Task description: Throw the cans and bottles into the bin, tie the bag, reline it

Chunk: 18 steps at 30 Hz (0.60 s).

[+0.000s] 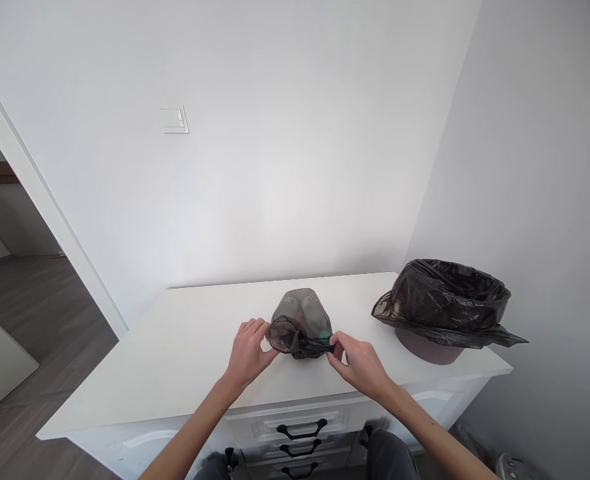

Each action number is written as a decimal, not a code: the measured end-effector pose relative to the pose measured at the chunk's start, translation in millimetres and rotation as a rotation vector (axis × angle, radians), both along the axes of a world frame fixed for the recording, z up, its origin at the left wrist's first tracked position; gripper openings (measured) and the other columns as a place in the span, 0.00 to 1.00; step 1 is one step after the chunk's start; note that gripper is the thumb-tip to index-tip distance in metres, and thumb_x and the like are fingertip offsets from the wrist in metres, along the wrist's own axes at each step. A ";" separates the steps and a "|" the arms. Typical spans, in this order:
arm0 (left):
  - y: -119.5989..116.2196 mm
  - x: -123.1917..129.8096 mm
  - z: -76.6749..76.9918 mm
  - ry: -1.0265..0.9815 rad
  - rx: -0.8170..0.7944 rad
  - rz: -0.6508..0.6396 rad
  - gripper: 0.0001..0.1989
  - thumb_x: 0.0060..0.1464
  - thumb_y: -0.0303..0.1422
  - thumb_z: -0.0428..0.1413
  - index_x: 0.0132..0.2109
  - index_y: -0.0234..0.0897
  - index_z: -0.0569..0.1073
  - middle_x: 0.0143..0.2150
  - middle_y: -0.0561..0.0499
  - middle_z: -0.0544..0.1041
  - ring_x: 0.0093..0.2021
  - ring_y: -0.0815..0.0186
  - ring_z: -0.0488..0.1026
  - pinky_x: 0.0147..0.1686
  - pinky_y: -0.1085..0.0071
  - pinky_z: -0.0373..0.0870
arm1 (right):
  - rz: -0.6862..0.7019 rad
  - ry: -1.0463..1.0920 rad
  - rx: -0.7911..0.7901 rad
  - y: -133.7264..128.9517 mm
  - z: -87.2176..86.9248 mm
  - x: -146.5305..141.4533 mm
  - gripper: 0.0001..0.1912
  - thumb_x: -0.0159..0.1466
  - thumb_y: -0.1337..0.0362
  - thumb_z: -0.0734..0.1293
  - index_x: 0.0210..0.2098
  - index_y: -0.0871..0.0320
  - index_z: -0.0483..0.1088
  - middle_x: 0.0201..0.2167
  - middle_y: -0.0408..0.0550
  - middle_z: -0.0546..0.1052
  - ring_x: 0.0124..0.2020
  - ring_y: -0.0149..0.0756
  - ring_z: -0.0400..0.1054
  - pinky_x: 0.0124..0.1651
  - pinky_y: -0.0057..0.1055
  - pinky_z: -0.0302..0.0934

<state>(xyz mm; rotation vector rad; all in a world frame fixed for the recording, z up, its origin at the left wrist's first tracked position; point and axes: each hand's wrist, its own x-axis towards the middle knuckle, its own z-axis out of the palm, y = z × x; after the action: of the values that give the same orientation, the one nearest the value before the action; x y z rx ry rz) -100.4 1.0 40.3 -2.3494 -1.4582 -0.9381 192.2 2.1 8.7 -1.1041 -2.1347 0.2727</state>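
A thin, see-through black plastic bag lies on the white cabinet top, with pale rounded items showing dimly through it. What those items are I cannot make out. At the bag's left edge, my left hand pinches the gathered plastic between thumb and fingers. My right hand grips a twisted end of the same bag on its right side. Between both hands the plastic is bunched and crumpled. A small greenish patch shows through near the right fingers.
A mauve bin lined with a black bag stands at the cabinet's right end. Behind is a white wall with a light switch. Drawers with black handles face me below. A doorway opens at the left.
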 end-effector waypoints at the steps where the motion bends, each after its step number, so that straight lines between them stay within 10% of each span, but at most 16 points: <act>1: -0.6 -0.3 -2.2 -0.016 0.006 0.011 0.01 0.58 0.31 0.55 0.37 0.41 0.70 0.35 0.50 0.73 0.36 0.59 0.68 0.39 0.62 0.65 | -0.002 0.002 -0.008 -0.5 -0.9 1.1 0.01 0.69 0.63 0.62 0.41 0.52 0.65 0.27 0.37 0.77 0.25 0.33 0.71 0.32 0.29 0.58; 7: -8.4 12.0 -14.3 -0.039 0.034 -0.036 0.07 0.60 0.36 0.57 0.44 0.41 0.73 0.45 0.43 0.76 0.45 0.54 0.71 0.44 0.58 0.69 | -0.018 -0.127 0.141 -8.9 -7.3 -18.9 0.03 0.69 0.65 0.61 0.42 0.53 0.65 0.28 0.40 0.76 0.24 0.33 0.70 0.28 0.29 0.51; 18: -10.1 18.4 -5.8 -0.192 -0.087 -0.045 0.09 0.63 0.34 0.53 0.34 0.42 0.75 0.34 0.49 0.75 0.37 0.59 0.71 0.41 0.61 0.67 | -0.037 -0.325 0.190 -21.5 -22.0 -30.8 0.08 0.72 0.65 0.62 0.35 0.52 0.66 0.27 0.41 0.78 0.24 0.35 0.72 0.26 0.33 0.38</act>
<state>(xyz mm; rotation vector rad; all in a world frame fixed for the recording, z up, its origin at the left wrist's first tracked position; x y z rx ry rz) -82.0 -9.1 34.5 -2.4193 -1.5507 -1.1633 161.4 -19.5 -13.2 -1.1346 -2.3619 -0.1352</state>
